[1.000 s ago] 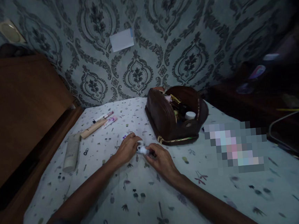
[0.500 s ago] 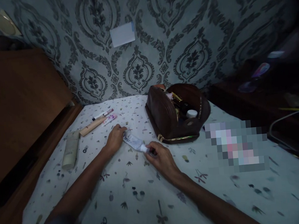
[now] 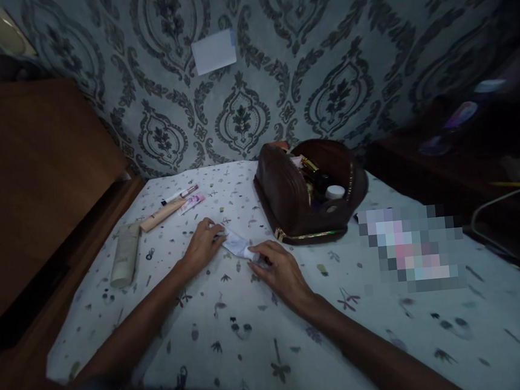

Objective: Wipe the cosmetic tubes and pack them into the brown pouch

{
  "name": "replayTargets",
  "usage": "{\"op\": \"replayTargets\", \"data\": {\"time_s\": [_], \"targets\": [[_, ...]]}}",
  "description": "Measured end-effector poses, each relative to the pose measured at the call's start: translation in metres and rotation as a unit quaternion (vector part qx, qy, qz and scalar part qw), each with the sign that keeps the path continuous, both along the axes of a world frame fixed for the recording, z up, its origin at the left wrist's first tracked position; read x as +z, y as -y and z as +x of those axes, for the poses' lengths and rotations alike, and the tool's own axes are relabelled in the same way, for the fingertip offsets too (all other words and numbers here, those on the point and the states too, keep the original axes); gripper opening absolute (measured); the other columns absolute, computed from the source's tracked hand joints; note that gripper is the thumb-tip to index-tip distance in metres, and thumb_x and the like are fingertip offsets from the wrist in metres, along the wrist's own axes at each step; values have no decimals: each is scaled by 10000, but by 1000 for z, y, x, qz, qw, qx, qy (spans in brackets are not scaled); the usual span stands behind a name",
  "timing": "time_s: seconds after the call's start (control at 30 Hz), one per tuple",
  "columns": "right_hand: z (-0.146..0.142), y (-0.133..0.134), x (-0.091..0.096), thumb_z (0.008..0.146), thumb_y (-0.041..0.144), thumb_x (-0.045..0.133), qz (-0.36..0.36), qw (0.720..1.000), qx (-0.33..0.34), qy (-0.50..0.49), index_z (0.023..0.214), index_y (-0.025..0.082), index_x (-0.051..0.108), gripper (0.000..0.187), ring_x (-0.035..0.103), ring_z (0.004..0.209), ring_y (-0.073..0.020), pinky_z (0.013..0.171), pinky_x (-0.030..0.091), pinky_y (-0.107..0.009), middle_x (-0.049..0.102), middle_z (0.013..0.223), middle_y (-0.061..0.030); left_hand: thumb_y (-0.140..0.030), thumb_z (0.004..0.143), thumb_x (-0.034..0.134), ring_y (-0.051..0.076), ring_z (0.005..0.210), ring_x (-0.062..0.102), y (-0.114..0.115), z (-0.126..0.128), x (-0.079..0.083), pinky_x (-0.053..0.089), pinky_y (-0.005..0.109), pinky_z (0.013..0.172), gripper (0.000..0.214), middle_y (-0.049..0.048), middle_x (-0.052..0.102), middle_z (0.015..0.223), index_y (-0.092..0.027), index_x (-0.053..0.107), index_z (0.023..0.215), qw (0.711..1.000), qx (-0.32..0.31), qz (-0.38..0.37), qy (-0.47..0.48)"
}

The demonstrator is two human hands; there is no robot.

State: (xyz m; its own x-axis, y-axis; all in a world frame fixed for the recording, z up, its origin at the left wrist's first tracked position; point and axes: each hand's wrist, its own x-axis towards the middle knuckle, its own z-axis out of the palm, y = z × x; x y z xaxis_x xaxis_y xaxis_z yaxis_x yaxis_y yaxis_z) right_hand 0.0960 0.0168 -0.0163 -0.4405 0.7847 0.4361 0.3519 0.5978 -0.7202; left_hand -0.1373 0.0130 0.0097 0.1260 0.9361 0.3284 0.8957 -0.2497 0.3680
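Note:
A pale, whitish squeeze tube [image 3: 236, 244] lies slanted on the patterned cloth between my two hands. The fingers of my left hand [image 3: 203, 243] are closed on its flat far-left end. At the other end, my right hand [image 3: 279, 271] pinches the tube near its white cap, which the fingers partly cover. Behind my right hand stands a brown cosmetic bag [image 3: 282, 196], unzipped, holding a white-lidded jar [image 3: 335, 192] and several other items. Left of my left hand are a grey-beige tube [image 3: 126, 255], a peach tube [image 3: 164, 214], a small pink tube [image 3: 191, 203] and slim sticks [image 3: 182, 194].
A blurred-out item [image 3: 410, 245] lies on the cloth at right. A wooden panel [image 3: 45, 189] borders the left side; the patterned wall [image 3: 242, 120] closes off the back. Past the right edge are a dark surface, a bottle [image 3: 460, 115] and a cable [image 3: 492, 199].
My left fingers have shifted slightly along the tube toward the cap, covering more of its flat end. My right hand stays at the cap end. The view has tilted a little.

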Motion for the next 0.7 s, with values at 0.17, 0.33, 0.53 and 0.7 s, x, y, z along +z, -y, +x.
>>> {"op": "replayTargets", "data": {"time_s": [0.17, 0.33, 0.53, 0.7], "targets": [[0, -1, -3, 784, 105, 629, 20, 1000, -8, 2, 1024, 222, 711, 279, 612, 874, -214, 778, 514, -341, 662, 917, -47, -139, 938, 494, 188, 924, 606, 12, 22, 0, 518, 314, 828, 245, 65, 586, 986, -186, 705, 1053, 997, -46, 11, 55], [1, -1, -3, 772, 82, 629, 32, 999, -8, 16, 979, 214, 698, 256, 608, 886, -230, 803, 500, -359, 676, 904, -48, -207, 986, 445, 154, 860, 615, 35, 46, 3, 525, 273, 770, 289, 60, 585, 1020, -221, 694, 1132, 991, -94, 5, 99], [0, -1, -4, 750, 60, 618, 43, 999, -11, 5, 967, 212, 694, 275, 601, 864, -227, 778, 495, -343, 679, 891, -41, -183, 978, 437, 185, 936, 591, 30, 24, -11, 518, 308, 809, 287, 62, 590, 1009, -205, 694, 1103, 995, -57, 55, 58], [1, 0, 0, 756, 68, 598, 36, 999, -14, 6, 965, 208, 693, 268, 621, 898, -230, 802, 504, -346, 691, 918, -48, -199, 976, 433, 199, 898, 568, 19, -5, -17, 512, 325, 780, 288, 63, 574, 967, -189, 696, 1095, 998, 25, 54, 5]]}}
